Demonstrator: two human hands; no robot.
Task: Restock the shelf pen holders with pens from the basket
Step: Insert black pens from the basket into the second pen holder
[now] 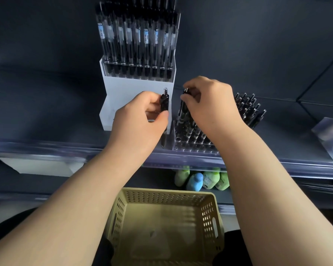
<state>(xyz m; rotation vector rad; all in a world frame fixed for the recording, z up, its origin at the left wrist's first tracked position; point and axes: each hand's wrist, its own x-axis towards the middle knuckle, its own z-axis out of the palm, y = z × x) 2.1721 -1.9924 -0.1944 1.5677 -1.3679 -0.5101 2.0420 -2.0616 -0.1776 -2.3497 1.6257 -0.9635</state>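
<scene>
My left hand [142, 120] grips a black pen [164, 101] upright in front of the white tiered pen holder [123, 89]. My right hand [211, 104] pinches the top of another black pen [183, 110], whose lower end stands among the pens in the clear pen holder [192, 144] on the shelf. Part of that holder is hidden under my right wrist. The beige perforated basket [210, 214] sits below, between my forearms, and I see no pens in it.
The white holder's top tier carries a row of black pens [136, 39]. More black pens [248, 110] stand to the right of my right hand. Green and blue bottles [202, 179] stand on the shelf below. A pale packet [331, 135] lies at the right edge.
</scene>
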